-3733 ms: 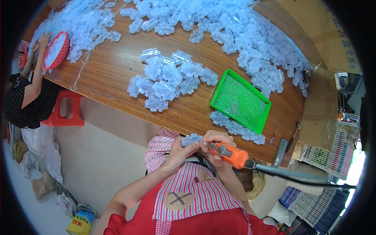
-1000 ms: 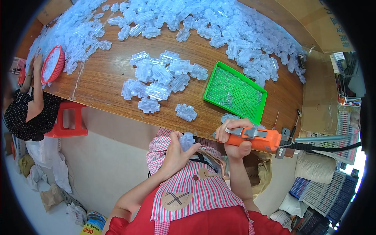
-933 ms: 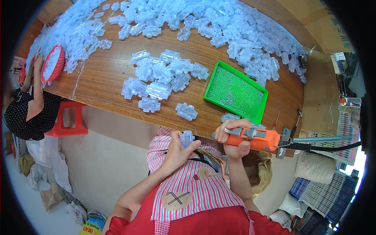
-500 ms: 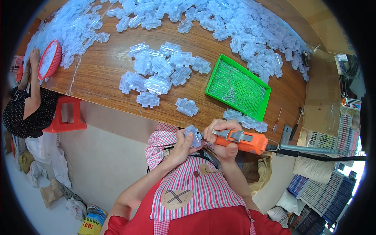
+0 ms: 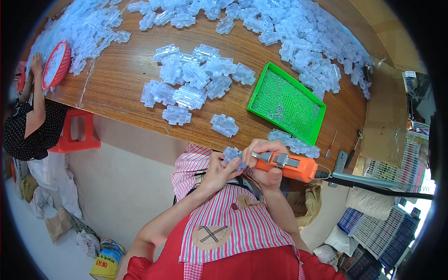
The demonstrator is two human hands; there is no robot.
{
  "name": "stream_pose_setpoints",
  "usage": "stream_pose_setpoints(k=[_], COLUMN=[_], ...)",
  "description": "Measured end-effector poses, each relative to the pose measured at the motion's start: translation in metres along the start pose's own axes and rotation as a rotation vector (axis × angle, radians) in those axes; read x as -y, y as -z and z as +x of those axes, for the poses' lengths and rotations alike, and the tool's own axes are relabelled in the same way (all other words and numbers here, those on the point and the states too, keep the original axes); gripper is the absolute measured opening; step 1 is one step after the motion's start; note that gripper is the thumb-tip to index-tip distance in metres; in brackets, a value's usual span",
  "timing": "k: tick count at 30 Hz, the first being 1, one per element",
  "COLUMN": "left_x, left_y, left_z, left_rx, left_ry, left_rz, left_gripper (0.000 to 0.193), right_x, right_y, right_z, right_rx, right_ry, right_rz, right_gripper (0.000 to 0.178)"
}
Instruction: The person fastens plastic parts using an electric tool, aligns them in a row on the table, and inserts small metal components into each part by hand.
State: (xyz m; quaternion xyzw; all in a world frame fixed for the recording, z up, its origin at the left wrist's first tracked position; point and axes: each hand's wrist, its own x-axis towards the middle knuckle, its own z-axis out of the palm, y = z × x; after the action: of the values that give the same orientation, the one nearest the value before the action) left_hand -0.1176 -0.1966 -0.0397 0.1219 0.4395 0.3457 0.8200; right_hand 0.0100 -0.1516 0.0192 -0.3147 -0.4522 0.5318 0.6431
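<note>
The left hand point(image 5: 218, 176) pinches a clear plastic piece point(image 5: 233, 156) while the right hand point(image 5: 269, 178), wrapped round an orange driver point(image 5: 299, 169), has brought it alongside, suggesting fastening

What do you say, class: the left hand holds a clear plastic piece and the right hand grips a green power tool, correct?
Not quite: the power tool in the right hand is orange, not green, as the head view shows. The rest stands.

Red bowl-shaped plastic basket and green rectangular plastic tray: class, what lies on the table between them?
In the head view, a cluster of clear plastic pieces lies on the brown wooden table between the red basket and green tray.
</note>
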Motion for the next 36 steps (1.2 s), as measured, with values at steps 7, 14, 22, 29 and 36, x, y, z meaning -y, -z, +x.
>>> stream_pose_setpoints(k=[7, 14, 22, 29, 36], left_x=[0.0, 0.001, -0.001, -0.008, -0.001], left_y=[-0.001, -0.001, 0.005, 0.001, 0.007], left_z=[0.001, 0.0, -0.001, -0.011, -0.006], left_rx=[0.007, 0.016, -0.091, -0.192, -0.106], left_ry=[-0.045, -0.083, -0.186, -0.068, -0.114], left_rz=[0.028, 0.063, 0.153, -0.021, 0.028], left_gripper=[0.039, 0.036, 0.034, 0.04, 0.031], right_x=[-0.007, -0.01, 0.027, 0.021, 0.007], right_y=[-0.001, 0.001, 0.001, 0.003, 0.003], right_z=[0.005, 0.002, 0.018, 0.005, -0.001], right_rx=[0.036, 0.108, 0.086, 0.05, 0.04], right_ry=[0.051, 0.077, -0.02, -0.017, -0.022], right_rz=[-0.026, -0.147, -0.064, -0.06, -0.053], right_gripper=[0.052, 0.048, 0.069, 0.067, 0.065])
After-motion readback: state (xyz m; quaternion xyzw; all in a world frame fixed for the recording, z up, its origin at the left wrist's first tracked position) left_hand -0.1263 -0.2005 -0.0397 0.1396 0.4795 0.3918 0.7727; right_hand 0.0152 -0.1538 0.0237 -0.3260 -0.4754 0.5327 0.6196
